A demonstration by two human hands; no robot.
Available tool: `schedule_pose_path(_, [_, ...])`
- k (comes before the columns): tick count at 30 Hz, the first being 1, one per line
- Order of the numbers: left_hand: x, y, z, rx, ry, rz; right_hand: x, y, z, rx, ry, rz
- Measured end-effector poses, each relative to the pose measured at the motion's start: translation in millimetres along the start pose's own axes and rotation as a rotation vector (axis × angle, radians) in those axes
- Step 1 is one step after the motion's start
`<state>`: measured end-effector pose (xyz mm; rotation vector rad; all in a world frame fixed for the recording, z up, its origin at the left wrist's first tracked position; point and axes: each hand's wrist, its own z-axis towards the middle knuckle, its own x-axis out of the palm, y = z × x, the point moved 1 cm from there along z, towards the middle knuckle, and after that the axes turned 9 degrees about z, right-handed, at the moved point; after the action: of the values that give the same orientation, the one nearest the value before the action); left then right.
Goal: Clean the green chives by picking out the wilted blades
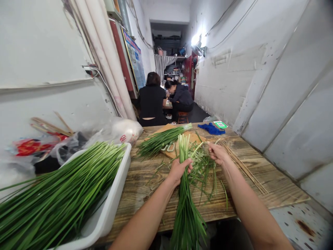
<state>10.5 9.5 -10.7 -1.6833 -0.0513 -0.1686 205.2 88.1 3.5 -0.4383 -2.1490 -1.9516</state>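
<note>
My left hand is wrapped round a bunch of garlic chives, pale stem ends up and green leaves hanging over the table's front edge. To its right, my right hand is closed in a pinch at the end of a pale chive stem that slants out of the bunch. Under and between the hands lies a loose heap of chive trimmings. Behind the bunch, another bundle of chives rests partly on a wooden board.
A white plastic tub full of long chives stands at the left, beside plastic bags. Thin wooden sticks lie right on the wooden table. A blue cloth is at the far edge. Two people sit beyond.
</note>
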Motion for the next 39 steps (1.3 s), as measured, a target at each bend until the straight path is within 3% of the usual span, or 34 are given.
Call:
schedule_pose_path(3, [-1, -1, 0, -0.011, -0.009, 0.015, 10, 1, -12, -0.058, 0.155, -0.073])
schedule_pose_path(7, [-2, -3, 0, -0.023, -0.013, 0.057, 18, 3, -20, -0.295, 0.195, -0.355])
schedule_pose_path(11, [-6, -3, 2, -0.049, -0.012, 0.056, 15, 7, -18, -0.408, 0.21, -0.529])
schedule_pose_path(18, [-10, -5, 5, -0.046, -0.022, 0.044, 11, 4, -20, -0.059, 0.247, -0.324])
schedule_pose_path(25, [-5, -4, 1, 0.021, 0.004, 0.127, 21, -8, -14, 0.038, 0.218, 0.12])
schedule_pose_path(31, [-3, -1, 0, 0.033, 0.015, 0.163, 9, 0, -3, 0.118, 0.182, 0.324])
schedule_pose_path(35, [-4, -1, 1, 0.018, 0.007, 0.103, 3, 7, -3, 0.146, 0.11, 0.238])
schedule_pose_path(39, [-7, -2, 3, -0.053, 0.007, 0.0, 9, 0, -12, 0.193, 0.175, -0.099])
